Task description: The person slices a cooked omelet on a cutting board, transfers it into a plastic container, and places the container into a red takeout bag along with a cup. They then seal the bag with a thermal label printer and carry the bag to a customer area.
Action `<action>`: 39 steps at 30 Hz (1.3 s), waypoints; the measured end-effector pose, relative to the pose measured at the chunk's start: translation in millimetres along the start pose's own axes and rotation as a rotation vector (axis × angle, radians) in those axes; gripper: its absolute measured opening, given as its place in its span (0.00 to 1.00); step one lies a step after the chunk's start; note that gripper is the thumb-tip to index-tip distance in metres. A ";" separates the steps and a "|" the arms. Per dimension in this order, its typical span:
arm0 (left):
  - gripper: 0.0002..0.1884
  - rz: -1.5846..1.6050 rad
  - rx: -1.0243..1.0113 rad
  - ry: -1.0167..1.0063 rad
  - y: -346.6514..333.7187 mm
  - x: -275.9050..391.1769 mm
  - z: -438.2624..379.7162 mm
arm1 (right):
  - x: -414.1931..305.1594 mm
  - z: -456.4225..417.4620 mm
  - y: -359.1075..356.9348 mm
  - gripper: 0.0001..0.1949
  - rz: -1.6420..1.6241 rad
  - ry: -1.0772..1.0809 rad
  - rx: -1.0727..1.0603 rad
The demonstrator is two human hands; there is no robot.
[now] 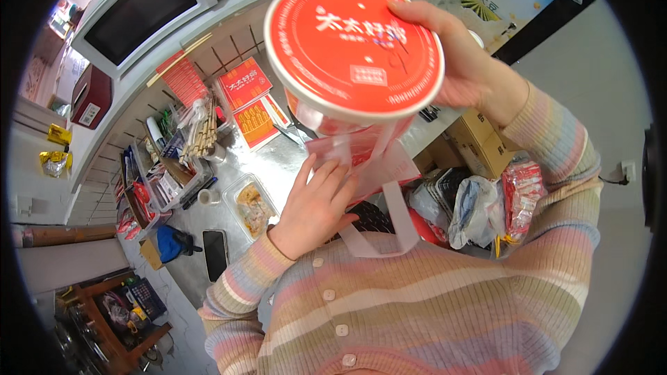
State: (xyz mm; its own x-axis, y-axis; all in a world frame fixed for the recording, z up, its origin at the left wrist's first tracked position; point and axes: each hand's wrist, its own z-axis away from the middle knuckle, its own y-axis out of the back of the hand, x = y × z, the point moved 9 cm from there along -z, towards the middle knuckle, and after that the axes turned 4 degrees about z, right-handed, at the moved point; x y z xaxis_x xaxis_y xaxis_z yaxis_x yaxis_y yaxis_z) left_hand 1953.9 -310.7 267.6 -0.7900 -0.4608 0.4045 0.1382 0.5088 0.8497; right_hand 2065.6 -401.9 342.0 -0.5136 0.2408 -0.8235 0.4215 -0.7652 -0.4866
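Note:
My right hand [464, 57] holds up a round paper food tub with a red printed lid [354, 44], its thumb on the lid and the other fingers around the far side. Beneath the tub is a red and white carrier bag [380, 166] whose pale handle loop [404, 219] hangs towards my chest. My left hand [318, 208] lies against the side of the bag with its fingers spread; whether it pinches the bag's edge is not clear. The tub hides part of the bag's opening. A lidded clear plastic box of food [252, 205] sits beside my left wrist.
On the metal counter [193, 265] are a phone [215, 255], scissors [292, 133], a tape roll [208, 197], printed red cards [245, 83] and clear bins of small supplies [182, 187]. Microwave ovens [140, 15] stand on the shelf beyond. Cardboard boxes [479, 143] and bagged goods [521, 198] lie at the right.

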 end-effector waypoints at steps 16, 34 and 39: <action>0.22 0.076 0.067 -0.143 -51.6 9.8 35.0 | 132.2 3.1 39.8 0.25 -0.015 -0.294 -0.040; 0.02 -0.143 0.151 -0.024 -61.1 -6.1 51.7 | 162.1 -1.1 86.2 0.22 0.016 -0.611 -0.102; 0.03 -0.201 0.036 -0.059 -65.5 5.8 54.5 | 187.1 -6.7 100.3 0.22 0.054 -0.650 -0.143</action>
State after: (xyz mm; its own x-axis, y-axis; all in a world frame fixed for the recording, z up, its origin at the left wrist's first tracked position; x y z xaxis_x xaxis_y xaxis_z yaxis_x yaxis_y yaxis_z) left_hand 1907.7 -307.1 195.8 -0.8330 -0.5131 0.2070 -0.0460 0.4371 0.8983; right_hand 2016.8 -429.6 137.2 -0.8160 -0.2385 -0.5266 0.5312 -0.6688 -0.5201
